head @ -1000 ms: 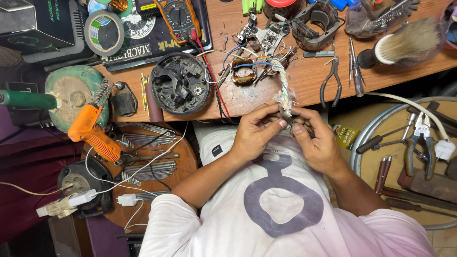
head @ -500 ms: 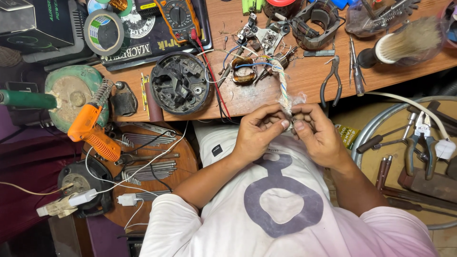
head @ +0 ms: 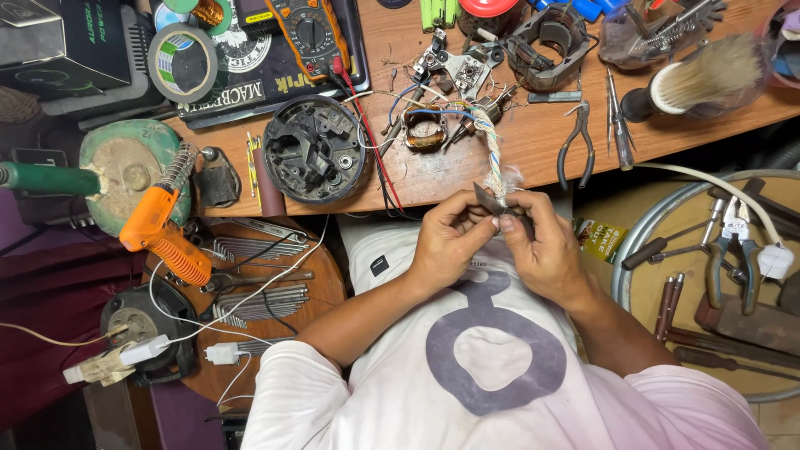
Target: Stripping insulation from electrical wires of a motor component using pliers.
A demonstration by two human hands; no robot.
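Head view, looking straight down. The left hand [head: 446, 242] and the right hand [head: 540, 246] meet just in front of the near edge of the wooden tabletop [head: 533, 150], above the lap of a person in a white shirt. The fingertips of both hands are pinched together on a small dark flat piece [head: 492, 200] at the lower end of a twisted bundle of white, blue and yellow wires [head: 493, 154]. The bundle runs up from the fingers across the tabletop edge to a cluster of small metal motor parts and loose wires [head: 454, 75]; a copper-wound coil [head: 426, 129] lies just left of it.

On the tabletop, a round black plastic housing [head: 315, 150] sits left of the coil, with an orange multimeter [head: 310, 29] beyond it and red and black leads running toward the near edge. Black-handled pliers [head: 575, 146] lie right of the bundle, a pale-bristled brush with a black handle [head: 704, 79] farther right.

Left of the person, an orange soldering gun [head: 158, 229] rests over a round wooden stool [head: 267, 292] spread with metal hex keys. To the right, a round tray [head: 642, 250] holds hand tools.
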